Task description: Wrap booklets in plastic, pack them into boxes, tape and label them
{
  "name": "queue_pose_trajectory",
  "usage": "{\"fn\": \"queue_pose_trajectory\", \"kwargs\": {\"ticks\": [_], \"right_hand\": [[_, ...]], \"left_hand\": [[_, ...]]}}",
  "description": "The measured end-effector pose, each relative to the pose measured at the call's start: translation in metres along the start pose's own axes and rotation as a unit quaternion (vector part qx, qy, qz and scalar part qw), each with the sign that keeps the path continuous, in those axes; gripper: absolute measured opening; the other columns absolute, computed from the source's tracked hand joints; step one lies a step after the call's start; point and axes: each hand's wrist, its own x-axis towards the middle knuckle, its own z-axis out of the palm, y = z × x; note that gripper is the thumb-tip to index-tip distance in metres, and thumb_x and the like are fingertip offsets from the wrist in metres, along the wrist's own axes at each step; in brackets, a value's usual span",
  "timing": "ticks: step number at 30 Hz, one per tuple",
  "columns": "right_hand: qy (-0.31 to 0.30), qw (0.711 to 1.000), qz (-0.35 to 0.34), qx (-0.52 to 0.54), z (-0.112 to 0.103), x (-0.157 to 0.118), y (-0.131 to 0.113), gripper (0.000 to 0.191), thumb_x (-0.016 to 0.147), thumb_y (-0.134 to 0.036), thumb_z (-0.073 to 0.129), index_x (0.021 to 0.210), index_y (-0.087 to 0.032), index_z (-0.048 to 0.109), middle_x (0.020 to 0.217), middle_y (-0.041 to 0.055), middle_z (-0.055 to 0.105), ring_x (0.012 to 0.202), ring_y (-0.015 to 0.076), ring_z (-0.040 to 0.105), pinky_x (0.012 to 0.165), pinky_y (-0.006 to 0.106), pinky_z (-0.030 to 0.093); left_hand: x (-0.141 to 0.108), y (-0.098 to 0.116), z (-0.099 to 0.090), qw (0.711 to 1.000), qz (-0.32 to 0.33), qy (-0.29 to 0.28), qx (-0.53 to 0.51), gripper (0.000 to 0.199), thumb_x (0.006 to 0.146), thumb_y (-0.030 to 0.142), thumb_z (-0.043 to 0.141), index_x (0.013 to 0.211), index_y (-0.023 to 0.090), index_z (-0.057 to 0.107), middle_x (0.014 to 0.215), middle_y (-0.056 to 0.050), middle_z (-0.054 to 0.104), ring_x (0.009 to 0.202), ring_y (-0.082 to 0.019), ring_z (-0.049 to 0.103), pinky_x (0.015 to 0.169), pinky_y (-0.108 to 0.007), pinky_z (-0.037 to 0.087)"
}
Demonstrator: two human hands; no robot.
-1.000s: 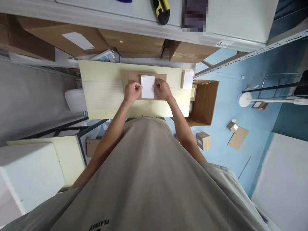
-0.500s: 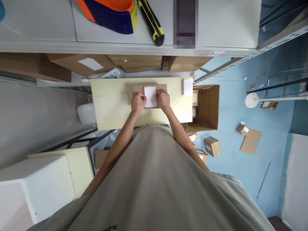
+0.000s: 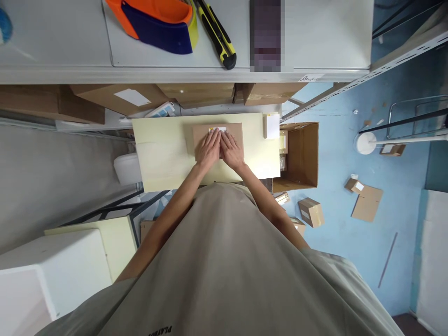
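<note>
A small brown cardboard box [image 3: 199, 135] lies on the pale yellow table [image 3: 161, 154]. On its top is a white label [image 3: 217, 129] with a yellow mark at its upper left, mostly hidden under both hands. My left hand [image 3: 209, 148] lies flat on the label's left part, its fingers stretched out. Beside it, fingertips near those of the left, my right hand [image 3: 230, 148] rests flat on the right part of the label and box. A stack of white labels [image 3: 272, 126] sits at the table's right end.
An open carton [image 3: 308, 156] with packages inside stands against the table's right end. Beyond the table is a shelf with cartons [image 3: 199, 94]; its upper board holds a yellow and black cutter [image 3: 217, 35] and an orange and blue tape dispenser [image 3: 161, 28]. Boxes [image 3: 311, 212] lie on the floor.
Both hands have gone from pinching the label's side edges to lying flat on top of it, closer together. The label now rests against the box and is mostly covered. The view has shifted slightly.
</note>
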Motion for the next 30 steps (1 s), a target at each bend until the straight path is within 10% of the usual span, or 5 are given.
{"fn": "queue_pose_trajectory", "kwargs": {"ticks": [10,21,30], "right_hand": [[-0.006,1.000,-0.006,0.004,-0.011,0.012,0.011,0.063,0.112,-0.028,0.033,0.172,-0.007,0.034,0.181,0.0129,0.025,0.171,0.0272,0.015,0.142,0.053,0.010],[-0.055,0.995,-0.067,0.046,0.003,-0.050,0.005,0.066,0.109,-0.027,0.036,0.172,-0.006,0.033,0.180,0.0136,0.022,0.171,0.0267,0.015,0.143,0.053,0.013],[-0.006,0.995,-0.027,0.091,0.005,0.007,0.004,0.068,0.109,-0.022,0.034,0.173,-0.003,0.027,0.181,0.0154,0.021,0.172,0.0315,0.011,0.142,0.059,0.006]], "left_hand": [[-0.004,-0.024,-0.003,0.998,-0.021,-0.023,0.060,0.082,0.106,0.045,0.040,0.176,0.007,0.017,0.184,-0.015,0.008,0.172,-0.031,0.003,0.139,-0.055,-0.002],[-0.008,-0.003,0.004,0.991,-0.058,-0.019,0.118,0.078,0.108,0.041,0.040,0.177,0.014,0.017,0.184,-0.013,0.010,0.172,-0.036,0.001,0.137,-0.065,0.001],[-0.060,0.026,0.033,0.981,-0.123,-0.059,0.140,0.080,0.109,0.051,0.035,0.178,0.020,0.009,0.184,-0.008,0.012,0.171,-0.032,-0.005,0.139,-0.059,-0.002]]}}
